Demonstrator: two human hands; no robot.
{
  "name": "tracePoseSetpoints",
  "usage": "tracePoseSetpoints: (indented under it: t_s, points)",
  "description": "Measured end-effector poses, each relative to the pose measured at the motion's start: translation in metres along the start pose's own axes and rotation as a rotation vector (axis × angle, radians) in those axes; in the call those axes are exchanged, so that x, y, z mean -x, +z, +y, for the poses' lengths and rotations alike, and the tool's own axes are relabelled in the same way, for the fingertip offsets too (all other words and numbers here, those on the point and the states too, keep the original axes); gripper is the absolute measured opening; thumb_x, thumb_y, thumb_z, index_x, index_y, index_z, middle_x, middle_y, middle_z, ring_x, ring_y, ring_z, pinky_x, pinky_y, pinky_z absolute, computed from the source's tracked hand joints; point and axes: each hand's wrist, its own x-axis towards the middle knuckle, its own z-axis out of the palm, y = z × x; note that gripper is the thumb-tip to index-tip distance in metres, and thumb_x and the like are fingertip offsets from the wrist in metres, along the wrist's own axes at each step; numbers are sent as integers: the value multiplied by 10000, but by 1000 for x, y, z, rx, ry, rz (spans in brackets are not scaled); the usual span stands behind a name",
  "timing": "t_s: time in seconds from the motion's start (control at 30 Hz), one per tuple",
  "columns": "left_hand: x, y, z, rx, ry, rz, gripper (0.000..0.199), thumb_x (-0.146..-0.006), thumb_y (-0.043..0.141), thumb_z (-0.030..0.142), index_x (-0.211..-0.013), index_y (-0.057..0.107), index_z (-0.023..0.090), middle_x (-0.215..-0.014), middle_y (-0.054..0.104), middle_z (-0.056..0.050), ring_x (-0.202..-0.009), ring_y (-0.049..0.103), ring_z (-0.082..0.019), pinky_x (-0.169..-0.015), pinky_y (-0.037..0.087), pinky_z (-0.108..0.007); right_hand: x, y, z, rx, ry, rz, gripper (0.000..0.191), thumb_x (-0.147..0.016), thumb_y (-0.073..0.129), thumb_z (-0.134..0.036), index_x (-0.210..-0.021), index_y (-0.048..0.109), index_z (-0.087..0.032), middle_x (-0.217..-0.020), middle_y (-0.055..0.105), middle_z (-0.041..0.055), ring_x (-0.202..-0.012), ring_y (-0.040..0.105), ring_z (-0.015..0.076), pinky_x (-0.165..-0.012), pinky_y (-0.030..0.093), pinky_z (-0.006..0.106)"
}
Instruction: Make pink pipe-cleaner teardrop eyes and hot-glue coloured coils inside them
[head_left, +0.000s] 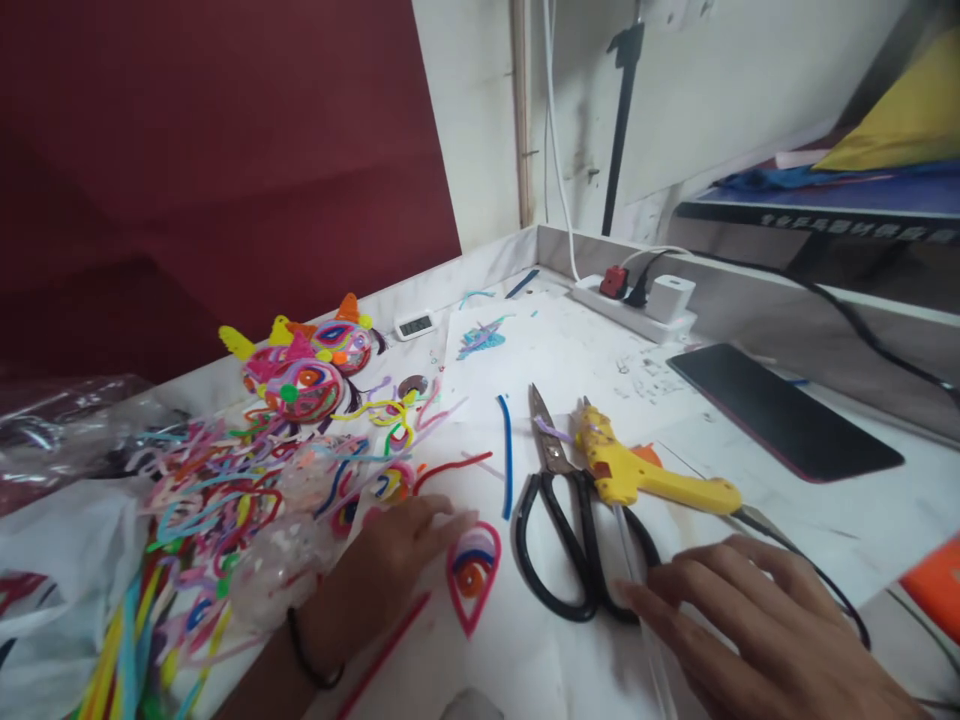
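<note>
Nearest the camera, the right hand (757,610) lies palm down, its fingers looking loosely bent beside the clear glue stick (658,670); whether they grip it I cannot tell. Toward the middle, flat on the white paper (555,660), sits a teardrop-shaped eye piece of fuzzy coloured strips (471,578): a hot-pink outline with its point toward the camera, purple and dark-blue arcs above an orange ring with a pale centre. The left hand (397,560) reaches to its upper left edge, probably to steady it; the fingers lie close together, but a pinch cannot be made out. Just beside, black-handled metal scissors (555,455) lie under the yellow glue gun (626,470), which is on its side with the nozzle pointing away, perhaps left there to be within easy reach. A short blue fuzzy strip (506,455) lies near the blades. Farther left is a tangled heap of multicoloured strips (217,510), seemingly kept apart so the paper has working room. Behind it, two bright fish-like ornaments (307,385) bear similar eyes.
</note>
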Motion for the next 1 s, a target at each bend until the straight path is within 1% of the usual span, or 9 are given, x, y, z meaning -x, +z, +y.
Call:
tracePoseSetpoints:
  t_s: [0.1, 0.2, 0.3, 0.4, 0.5, 0.57, 0.67, 0.83, 1.0]
  points:
    - [-2, -15, -9, 109, -85, 41, 482, -898, 333, 27, -1288, 526, 234, -1213, 607, -74, -1132, 564, -166, -956, 474, -309, 3, 3, 8, -17, -19, 26, 254, -934, 397, -268, -1067, 598, -185, -855, 613, 61, -778, 541, 229, -757, 337, 406]
    - [2, -31, -15, 113, -170, 67, 373, -917, 386, 111, -1211, 587, 222, -1183, 638, -67, -1113, 581, -179, -960, 471, -323, 3, 4, 12, -9, -68, 61, 286, -955, 340, -230, -1079, 593, -181, -875, 623, 72, -807, 558, 236, -746, 360, 395]
    - [15, -38, -11, 88, -257, 53, 302, -939, 417, 207, -1174, 606, 222, -1165, 666, -50, -1089, 603, -179, -949, 474, -315, 6, 7, 17, 21, -83, 17, 318, -963, 304, -197, -1123, 578, -174, -924, 626, 88, -860, 562, 248, -761, 382, 408]
    - [34, -35, 2, 75, -385, 34, 254, -939, 448, 288, -1122, 616, 236, -1126, 683, -34, -1039, 625, -185, -905, 488, -309, 11, 10, 28, 71, -72, -8, 358, -917, 334, -118, -1170, 576, -193, -1031, 627, 110, -968, 554, 278, -794, 393, 437]
    - [51, -26, 22, 103, -514, -33, 181, -901, 510, 314, -1011, 619, 221, -1007, 683, -27, -904, 638, -180, -802, 504, -293, 10, 10, 46, 133, -30, -8, 431, -863, 361, -81, -1228, 560, -194, -1154, 613, 137, -1062, 545, 310, -806, 423, 452]
    - [61, -19, 33, 119, -566, -71, 122, -858, 552, 273, -947, 607, 209, -950, 658, -20, -865, 618, -179, -776, 492, -294, 6, 9, 59, 206, -19, -25, 421, -864, 364, -118, -1230, 563, -183, -1139, 630, 147, -1022, 579, 312, -762, 467, 437]
    - [73, -10, 44, 153, -626, -95, 69, -853, 532, 221, -897, 584, 208, -929, 621, -11, -856, 591, -172, -761, 476, -290, 0, 12, 74, 247, -28, -112, 408, -859, 389, -163, -1233, 551, -164, -1080, 653, 148, -858, 642, 272, -661, 523, 389]
    - [80, -3, 48, 116, -629, -9, 193, -935, 427, 244, -822, 579, 208, -873, 606, -10, -822, 580, -163, -765, 481, -292, -1, 22, 83, 113, 92, -146, 458, -826, 370, -78, -1254, 507, -172, -1028, 644, 128, -762, 661, 215, -662, 551, 340]
    - [80, -5, 41, 29, -644, 58, 220, -931, 407, 236, -795, 575, 200, -844, 601, -16, -815, 577, -178, -777, 488, -327, -1, 27, 83, -38, 130, -110, 384, -914, 398, -161, -1294, 451, -170, -1000, 619, 118, -759, 663, 185, -636, 544, 276]
